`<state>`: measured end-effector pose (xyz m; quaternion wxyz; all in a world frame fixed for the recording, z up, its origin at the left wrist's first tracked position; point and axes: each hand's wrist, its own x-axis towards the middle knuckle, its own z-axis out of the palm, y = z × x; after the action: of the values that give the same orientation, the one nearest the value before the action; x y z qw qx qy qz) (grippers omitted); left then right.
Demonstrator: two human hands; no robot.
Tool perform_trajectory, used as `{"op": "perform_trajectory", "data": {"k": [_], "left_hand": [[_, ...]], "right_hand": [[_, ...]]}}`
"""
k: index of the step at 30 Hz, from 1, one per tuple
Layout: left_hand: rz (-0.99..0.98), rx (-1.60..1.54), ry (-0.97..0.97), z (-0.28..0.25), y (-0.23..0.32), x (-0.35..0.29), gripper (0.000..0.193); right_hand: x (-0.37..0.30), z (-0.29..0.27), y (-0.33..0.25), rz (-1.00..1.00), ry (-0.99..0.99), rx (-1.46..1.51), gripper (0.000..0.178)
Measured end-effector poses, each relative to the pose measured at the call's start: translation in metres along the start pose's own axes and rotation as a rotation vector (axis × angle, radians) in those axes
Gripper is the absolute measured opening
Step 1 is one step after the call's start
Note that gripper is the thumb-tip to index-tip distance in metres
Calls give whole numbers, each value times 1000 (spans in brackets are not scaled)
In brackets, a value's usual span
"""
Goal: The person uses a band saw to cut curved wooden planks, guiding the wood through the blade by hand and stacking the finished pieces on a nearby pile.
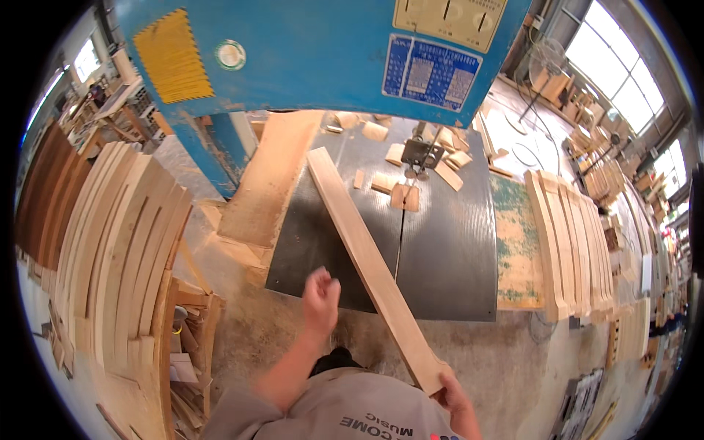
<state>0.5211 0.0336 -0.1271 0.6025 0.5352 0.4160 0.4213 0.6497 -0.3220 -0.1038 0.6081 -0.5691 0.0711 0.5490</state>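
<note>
A long, pale wooden leg blank [367, 264] lies slantwise over the dark metal saw table [447, 257], its far end on the left half and its shaped near end past the front edge. My right hand [455, 396] is closed around that near end, close to my body. Off to the left of the blank, my left hand [321, 297] hovers near the table's front edge, fingers curled in and slightly blurred, with nothing visible in them. Beyond the blank stands the blade guide [423, 152] of the blue bandsaw [308, 59]; small wood offcuts [385, 182] lie around it.
Curved wooden blanks [125, 257] stand stacked at my left, above a bin of scraps [191, 345]. More shaped blanks [568, 242] are lined up right of the table. A wide board [275, 169] adjoins the table's left side. A standing fan [546, 62] is far right.
</note>
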Motion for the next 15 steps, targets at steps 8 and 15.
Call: {"op": "perform_trajectory", "data": {"k": [8, 15], "left_hand": [[-844, -345, -264, -34, -18, -178, 46], [-721, -755, -272, -4, -39, -215, 49]], "right_hand": [[55, 55, -31, 140, -463, -661, 66], [47, 83, -39, 167, -541, -845, 55]]}}
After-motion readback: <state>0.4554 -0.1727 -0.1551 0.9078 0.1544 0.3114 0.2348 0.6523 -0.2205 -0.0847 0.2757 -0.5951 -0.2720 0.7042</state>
